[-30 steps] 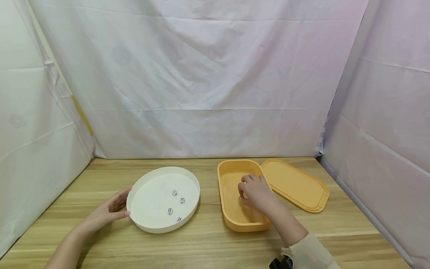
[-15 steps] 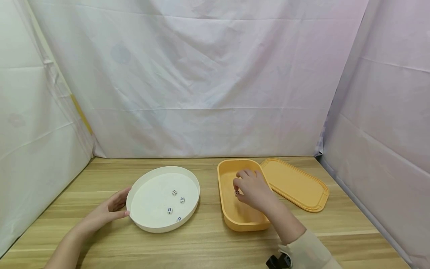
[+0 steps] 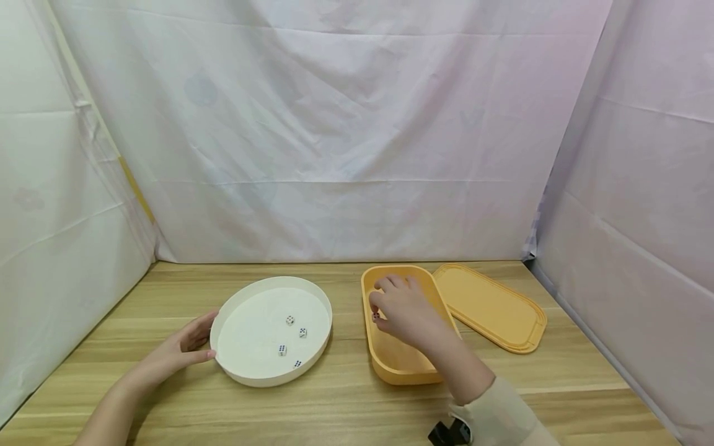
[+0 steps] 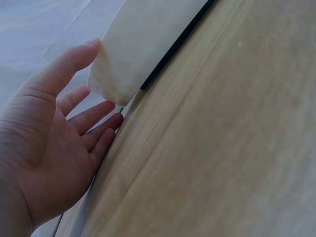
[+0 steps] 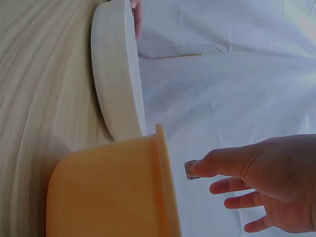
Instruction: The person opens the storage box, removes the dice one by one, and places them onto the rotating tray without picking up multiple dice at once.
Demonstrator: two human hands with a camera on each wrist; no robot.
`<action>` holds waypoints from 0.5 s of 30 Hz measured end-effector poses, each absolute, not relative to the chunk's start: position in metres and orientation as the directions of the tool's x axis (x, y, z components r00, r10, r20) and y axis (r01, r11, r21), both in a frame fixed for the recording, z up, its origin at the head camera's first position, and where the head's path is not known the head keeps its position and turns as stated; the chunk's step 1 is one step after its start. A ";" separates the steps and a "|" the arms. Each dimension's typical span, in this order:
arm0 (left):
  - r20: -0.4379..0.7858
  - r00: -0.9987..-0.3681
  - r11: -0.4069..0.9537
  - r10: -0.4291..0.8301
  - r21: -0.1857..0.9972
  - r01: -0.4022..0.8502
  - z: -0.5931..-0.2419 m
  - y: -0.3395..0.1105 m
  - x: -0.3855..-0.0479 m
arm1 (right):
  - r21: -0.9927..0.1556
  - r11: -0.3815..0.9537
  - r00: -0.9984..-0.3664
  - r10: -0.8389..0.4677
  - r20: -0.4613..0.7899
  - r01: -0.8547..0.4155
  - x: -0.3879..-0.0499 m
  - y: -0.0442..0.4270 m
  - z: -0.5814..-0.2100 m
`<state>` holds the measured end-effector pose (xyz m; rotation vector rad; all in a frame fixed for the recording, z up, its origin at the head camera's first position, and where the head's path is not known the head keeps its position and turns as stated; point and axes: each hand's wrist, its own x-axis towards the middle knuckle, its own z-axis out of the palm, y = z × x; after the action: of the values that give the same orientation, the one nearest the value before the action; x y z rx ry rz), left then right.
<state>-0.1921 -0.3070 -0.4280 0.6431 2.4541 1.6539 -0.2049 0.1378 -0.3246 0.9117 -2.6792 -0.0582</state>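
A white die (image 5: 190, 170) is pinched at the fingertips of my right hand (image 3: 407, 314), which is over the orange rectangular box (image 3: 404, 376), close to its left rim. My left hand (image 3: 184, 349) touches the left side of the round white tray (image 3: 253, 382), thumb and fingers spread at its rim; the left wrist view shows the thumb (image 4: 74, 61) against the wall. Inside the tray lie several white dice, among them a die (image 3: 282, 350) with blue pips and one die (image 3: 298, 363) partly hidden by the near wall. My right hand covers part of the box's inside.
An orange lid (image 3: 493, 308) lies flat on the wooden table (image 3: 334, 415), to the right of the box and close against it. White cloth (image 3: 357, 136) hangs behind the table and along both sides.
My right hand has risen from inside the box and moved left toward its left rim, carrying the die. The left hand and the tray have stayed in place.
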 end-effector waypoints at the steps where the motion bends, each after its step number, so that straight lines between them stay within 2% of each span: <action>1: 0.137 -0.904 0.317 0.404 0.906 0.279 -0.428 -0.307 -0.192 | 0.136 0.794 -0.747 -0.604 0.277 -0.592 -0.205 0.135 -0.324; 15: 0.125 -0.909 0.336 0.397 0.902 0.271 -0.428 -0.306 -0.193 | 0.103 0.747 -0.699 -0.654 0.290 -0.657 -0.201 0.103 -0.317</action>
<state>-0.1930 -0.3060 -0.4282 0.6205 2.4695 1.6320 -0.2010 0.1032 -0.3171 1.0186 -2.6392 0.0119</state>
